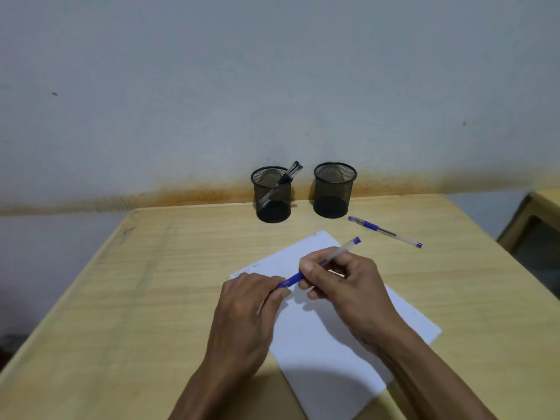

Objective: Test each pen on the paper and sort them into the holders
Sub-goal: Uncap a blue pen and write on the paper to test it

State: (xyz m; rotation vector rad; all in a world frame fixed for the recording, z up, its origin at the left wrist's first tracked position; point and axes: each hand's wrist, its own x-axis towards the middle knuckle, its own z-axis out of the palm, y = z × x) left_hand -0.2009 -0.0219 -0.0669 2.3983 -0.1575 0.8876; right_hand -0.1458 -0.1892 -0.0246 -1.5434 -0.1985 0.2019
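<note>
While both hands worked above the white paper sheet (330,338), a blue-capped gel pen (321,263) spanned the gap between them. The right hand (342,283) gripped the clear barrel of this pen, with thumb and curled fingers wrapped round it, and the blue rear end of the pen projected up and away past the knuckles. The left hand (251,307) held the blue cap end of the same pen, its fingers curled round that end; whether the cap was seated on the pen or partly drawn off could not be told. The pen lay at a slant, low at the left hand and high beyond the right hand.

The paper lay directly beneath both hands on the wooden table (121,298), turned at an angle, with faint marks near its corner just beyond the left hand.

A second blue gel pen (385,231) lay flat on the table beyond the right hand, apart from the paper and untouched by either hand.

Two black mesh holders stood at the far table edge, well beyond both hands. The left holder (272,197) contained black pens (289,174) leaning toward its right rim. The right holder (333,192) stood just beside it, near the cap end of the second pen.
</note>
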